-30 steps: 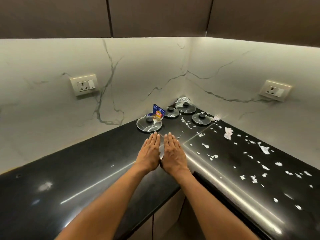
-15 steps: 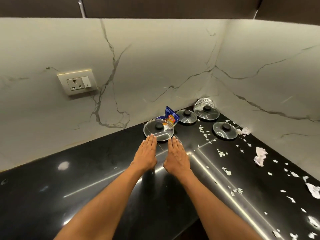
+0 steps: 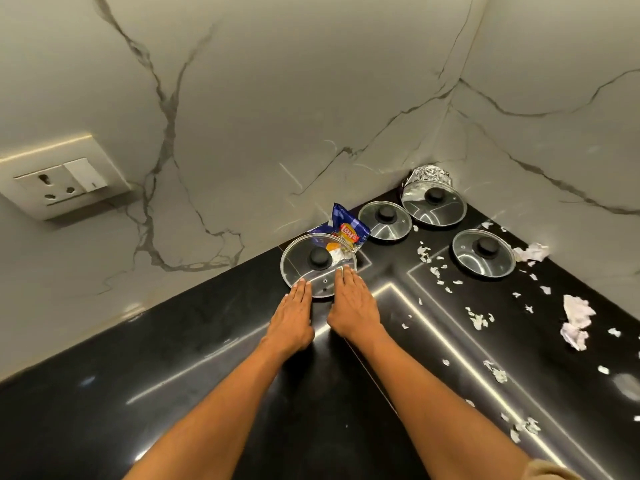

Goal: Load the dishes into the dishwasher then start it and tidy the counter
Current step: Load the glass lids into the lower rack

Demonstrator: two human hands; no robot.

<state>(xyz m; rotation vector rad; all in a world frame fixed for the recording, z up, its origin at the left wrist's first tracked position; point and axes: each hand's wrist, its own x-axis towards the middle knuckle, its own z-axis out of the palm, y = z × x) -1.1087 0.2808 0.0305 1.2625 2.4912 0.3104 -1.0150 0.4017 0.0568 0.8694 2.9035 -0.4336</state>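
Head: glass lid (image 3: 313,268) touching fingers (image 3: 346,278).

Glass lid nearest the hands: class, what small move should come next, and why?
Probably curl the fingers of both flat hands, left hand and right hand, around the glass lid rim and lift it; fingertips already reach its near edge, and it partly overlaps the chip packet.

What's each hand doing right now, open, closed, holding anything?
Left hand: open, flat, fingers at the near glass lid rim.
Right hand: open, flat, fingers at the same lid's rim, holding nothing.
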